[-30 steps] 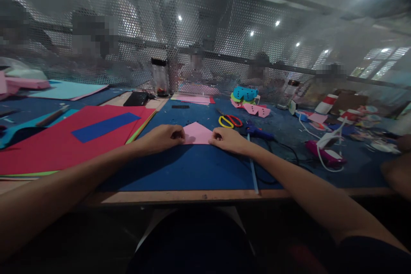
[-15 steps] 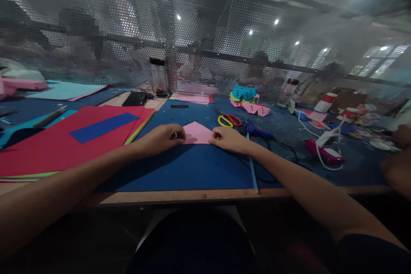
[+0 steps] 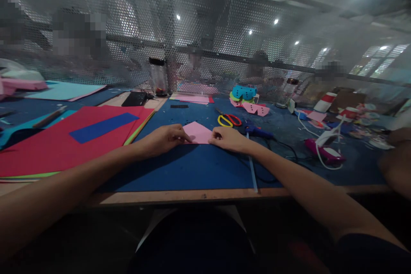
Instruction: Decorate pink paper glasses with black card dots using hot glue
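Note:
A small pink paper (image 3: 197, 132) with a pointed top lies on the blue table mat (image 3: 192, 167), its straight lower edge toward me. At its left corner is my left hand (image 3: 165, 138), one finger reaching onto the lower edge and the other fingers curled. My right hand (image 3: 229, 138) pinches the right corner, fingers closed. Just behind my right hand are scissors (image 3: 229, 120) with yellow and red handles. A blue glue gun (image 3: 259, 132) lies to the right, near a clear strip (image 3: 253, 169).
Red sheets (image 3: 58, 137) with a blue strip (image 3: 104, 127) cover the left side. Behind stand a bottle (image 3: 159, 78) and blue and pink cutouts (image 3: 244, 92). A purple glue gun (image 3: 324, 152) and another person's blurred hand (image 3: 396, 162) are at the right.
A finger of my left hand has stretched rightward onto the pink paper's lower edge. My right hand and the paper look unmoved.

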Action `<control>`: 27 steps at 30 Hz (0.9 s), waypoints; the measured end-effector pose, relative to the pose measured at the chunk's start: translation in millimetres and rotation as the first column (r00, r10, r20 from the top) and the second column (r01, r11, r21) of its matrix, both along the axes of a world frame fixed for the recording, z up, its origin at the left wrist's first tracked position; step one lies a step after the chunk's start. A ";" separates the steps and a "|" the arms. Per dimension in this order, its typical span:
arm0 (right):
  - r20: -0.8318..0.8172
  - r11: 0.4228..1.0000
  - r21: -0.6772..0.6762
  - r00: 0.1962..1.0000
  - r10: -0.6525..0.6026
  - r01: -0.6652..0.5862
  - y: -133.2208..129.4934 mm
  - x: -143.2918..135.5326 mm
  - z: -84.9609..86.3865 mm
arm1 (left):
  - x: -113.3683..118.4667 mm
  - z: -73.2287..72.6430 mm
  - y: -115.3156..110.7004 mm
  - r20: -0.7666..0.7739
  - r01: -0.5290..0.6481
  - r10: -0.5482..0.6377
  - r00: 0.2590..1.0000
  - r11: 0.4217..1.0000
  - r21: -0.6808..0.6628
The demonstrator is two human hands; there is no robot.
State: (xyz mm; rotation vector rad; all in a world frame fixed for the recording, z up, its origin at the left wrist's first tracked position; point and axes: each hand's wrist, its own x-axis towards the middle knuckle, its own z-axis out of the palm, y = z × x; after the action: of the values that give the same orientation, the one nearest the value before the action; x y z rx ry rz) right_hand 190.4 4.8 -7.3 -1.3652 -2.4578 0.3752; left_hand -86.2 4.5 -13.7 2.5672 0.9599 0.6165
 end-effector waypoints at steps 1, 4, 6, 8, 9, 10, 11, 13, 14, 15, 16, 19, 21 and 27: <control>-0.001 1.000 -0.001 1.000 0.001 -0.001 -0.2 -0.3 0.3 | -0.1 -0.2 0.2 -0.001 0.002 -0.002 1.000 1.000 -0.002; -0.001 1.000 -0.002 1.000 -0.001 0.001 -0.6 -0.7 1.0 | -0.4 -0.9 0.8 -0.002 0.001 -0.001 1.000 1.000 0.006; 0.002 1.000 -0.001 1.000 -0.002 0.002 -0.5 -0.6 1.1 | -0.7 -1.4 1.2 -0.006 0.003 -0.003 1.000 1.000 0.019; 0.008 1.000 0.001 1.000 -0.003 0.003 -0.1 -0.1 1.0 | -1.0 -1.4 1.4 -0.014 0.007 -0.007 1.000 1.000 0.028; 0.010 1.000 0.002 1.000 -0.003 0.003 0.2 0.2 0.9 | -1.1 -1.2 1.4 -0.017 0.008 -0.008 1.000 0.999 0.032; 0.014 1.000 0.003 1.000 -0.004 0.004 0.4 0.4 0.8 | -1.2 -0.9 1.2 -0.018 0.008 -0.008 1.000 0.999 0.034; 0.018 1.000 0.003 1.000 -0.004 0.004 0.6 0.7 0.8 | -1.2 -0.5 0.9 -0.021 0.009 -0.008 1.000 0.999 0.035; 0.024 1.000 0.002 1.000 -0.004 0.004 0.9 1.4 0.8 | -1.1 0.5 0.2 -0.027 0.010 -0.009 1.000 0.999 0.036; 0.026 1.000 0.002 1.000 -0.005 0.005 1.0 1.8 0.9 | -1.1 0.8 -0.1 -0.028 0.009 -0.008 1.000 0.999 0.035; 0.027 1.000 0.001 1.000 -0.006 0.006 1.2 2.3 0.8 | -1.1 1.0 -0.4 -0.027 0.008 -0.008 1.000 0.999 0.034; 0.026 1.000 0.002 1.000 -0.008 0.008 1.4 2.8 0.8 | -1.1 1.0 -0.5 -0.026 0.009 -0.008 1.000 0.999 0.033; 0.040 1.000 0.008 0.999 -0.016 0.015 3.0 4.7 0.0 | -1.4 0.0 -0.3 -0.021 0.011 -0.010 1.000 0.999 0.035; 0.054 1.000 0.016 0.998 -0.019 0.018 4.6 5.8 -0.8 | -1.5 -0.8 0.1 -0.022 0.010 -0.009 1.000 0.999 0.036; 0.064 1.000 0.022 0.998 -0.002 0.000 6.6 7.1 -1.7 | -1.4 -1.6 0.4 -0.031 -0.006 0.008 1.000 0.999 0.037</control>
State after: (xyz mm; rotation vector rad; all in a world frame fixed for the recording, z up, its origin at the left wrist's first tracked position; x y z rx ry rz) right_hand 197.5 11.4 -9.0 -1.3903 -2.5049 0.3079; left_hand -87.6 4.9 -15.3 2.6136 0.9766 0.6036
